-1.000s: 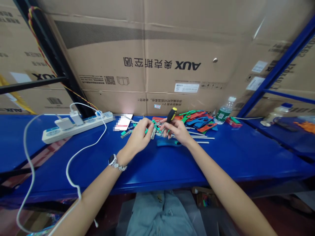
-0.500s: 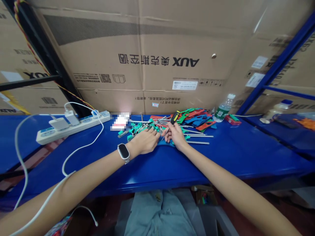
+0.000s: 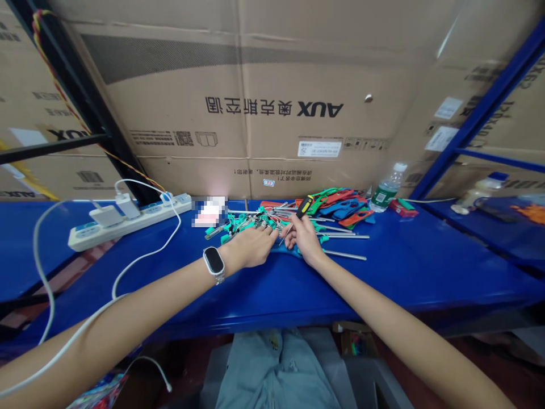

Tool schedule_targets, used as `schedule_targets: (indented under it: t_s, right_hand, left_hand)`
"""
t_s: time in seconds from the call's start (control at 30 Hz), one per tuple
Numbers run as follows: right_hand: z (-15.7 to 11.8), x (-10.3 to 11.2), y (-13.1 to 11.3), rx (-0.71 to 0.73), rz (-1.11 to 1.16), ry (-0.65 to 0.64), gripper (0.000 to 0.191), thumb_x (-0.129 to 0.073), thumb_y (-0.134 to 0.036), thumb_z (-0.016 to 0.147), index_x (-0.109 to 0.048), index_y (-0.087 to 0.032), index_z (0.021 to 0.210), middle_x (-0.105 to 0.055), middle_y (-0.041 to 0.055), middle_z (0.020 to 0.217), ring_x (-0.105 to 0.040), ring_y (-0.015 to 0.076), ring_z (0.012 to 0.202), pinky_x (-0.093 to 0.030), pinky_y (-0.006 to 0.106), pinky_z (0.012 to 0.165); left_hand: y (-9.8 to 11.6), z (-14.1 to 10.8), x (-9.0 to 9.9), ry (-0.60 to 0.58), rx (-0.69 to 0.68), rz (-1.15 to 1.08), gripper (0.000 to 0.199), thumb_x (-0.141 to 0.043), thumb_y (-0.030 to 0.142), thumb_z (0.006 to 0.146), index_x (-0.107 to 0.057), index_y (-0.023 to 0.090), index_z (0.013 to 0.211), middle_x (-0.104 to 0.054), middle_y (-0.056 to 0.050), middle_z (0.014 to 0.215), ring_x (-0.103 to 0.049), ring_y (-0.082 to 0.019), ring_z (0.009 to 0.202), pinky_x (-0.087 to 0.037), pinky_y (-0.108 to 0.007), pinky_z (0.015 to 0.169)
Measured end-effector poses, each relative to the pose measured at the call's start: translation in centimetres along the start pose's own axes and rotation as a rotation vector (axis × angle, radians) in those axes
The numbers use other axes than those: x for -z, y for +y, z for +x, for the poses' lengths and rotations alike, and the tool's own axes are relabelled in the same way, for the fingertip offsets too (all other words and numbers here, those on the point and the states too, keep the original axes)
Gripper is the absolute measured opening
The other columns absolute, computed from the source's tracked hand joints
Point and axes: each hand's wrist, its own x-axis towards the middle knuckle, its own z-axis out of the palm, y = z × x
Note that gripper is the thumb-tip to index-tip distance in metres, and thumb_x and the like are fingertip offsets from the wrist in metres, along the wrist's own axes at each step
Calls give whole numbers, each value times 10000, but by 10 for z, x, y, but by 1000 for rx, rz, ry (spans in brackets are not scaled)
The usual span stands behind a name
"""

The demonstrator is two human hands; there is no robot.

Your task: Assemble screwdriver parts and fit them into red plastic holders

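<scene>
My right hand is closed around a screwdriver with a black and yellow handle. Its thin metal shaft slants down to the left, towards my other hand. My left hand, a watch on its wrist, has its fingers curled down, and what they grip is hidden. A blue curved piece lies under and between both hands. Around and behind them spreads a pile of metal rods with green plastic ends. Behind my right hand are red, blue and green plastic parts in a heap.
A white power strip with chargers sits at the left, its white cable crossing the blue table. To the right stand a water bottle and a small red box. A large cardboard box walls off the back.
Both hands keep nearly the same place. The screwdriver's handle has tilted slightly to the right, and a metal rod beside my right hand has swung a little downward.
</scene>
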Motion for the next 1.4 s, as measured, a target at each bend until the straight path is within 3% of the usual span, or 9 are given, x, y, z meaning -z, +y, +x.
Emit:
schedule_targets:
  t_s: [0.17,0.3,0.43,0.57,0.67,0.9,1.1,1.2,1.4]
  right_hand:
    - [0,-1,1,0,1,3,532,-658,-697,764,-395,-271,943,-573,-102,539,-514,114,353,-370,208,350]
    - [0,-1,2,3,-10,8,532,-649,-695,764,-384,-271,948,-565,-105,548,-518,114,359,-376,207,351]
    - [0,0,3,8,-22,1,533,-644,-697,760,-384,-272,948,-563,-102,556,-520,117,367,-381,216,360]
    - [-2,-1,3,9,-28,-2,540,-640,-704,760,-380,-271,952,-573,-96,565,-517,125,370,-380,234,372]
    - [-3,-2,2,5,-28,-7,548,-644,-709,757,-380,-271,953,-589,-92,571,-512,126,366,-383,241,381]
    - [-2,-1,2,-10,-33,-14,560,-655,-709,759,-374,-275,973,-614,-79,600,-530,139,385,-382,255,391]
    - [-1,-1,4,-5,-31,-5,516,-650,-692,787,-385,-276,941,-604,-80,578,-522,136,378,-383,250,381]
    - [-2,-2,4,-1,-27,-1,527,-658,-696,779,-388,-272,937,-594,-88,561,-517,131,370,-387,242,374]
    - [-1,-1,4,-1,-25,-1,475,-636,-648,816,-384,-268,951,-579,-91,559,-526,135,376,-382,241,376]
  left_hand:
    - [1,1,0,-58,-32,92,339,-446,69,901,-664,101,1158,-727,-195,1117,-699,-316,1017,-518,-408,856]
    - [-2,3,-2,-65,-42,72,325,-443,70,895,-664,98,1132,-732,-193,1084,-711,-312,969,-526,-402,829]
    - [-4,3,-8,-53,9,-30,229,-489,75,875,-652,134,1025,-746,-154,979,-723,-283,822,-533,-366,750]
    - [-1,5,-15,35,139,-153,117,-528,137,895,-640,168,905,-713,-93,742,-694,-251,645,-496,-322,626]
    - [1,7,-21,61,196,-173,145,-519,148,885,-657,173,848,-680,-90,645,-667,-252,568,-454,-319,547]
    - [2,12,-22,70,210,-148,279,-507,210,904,-672,189,681,-631,-94,545,-642,-259,520,-462,-342,526]
    - [6,5,-6,25,140,-14,260,-453,225,997,-684,106,999,-735,-151,827,-720,-276,759,-540,-365,718]
    - [6,1,-1,-69,56,77,268,-418,195,1008,-659,102,1080,-743,-172,957,-721,-283,886,-536,-370,787]
    - [-3,2,-1,-185,-30,100,294,-416,131,977,-634,101,1172,-762,-169,978,-744,-275,866,-529,-350,768]
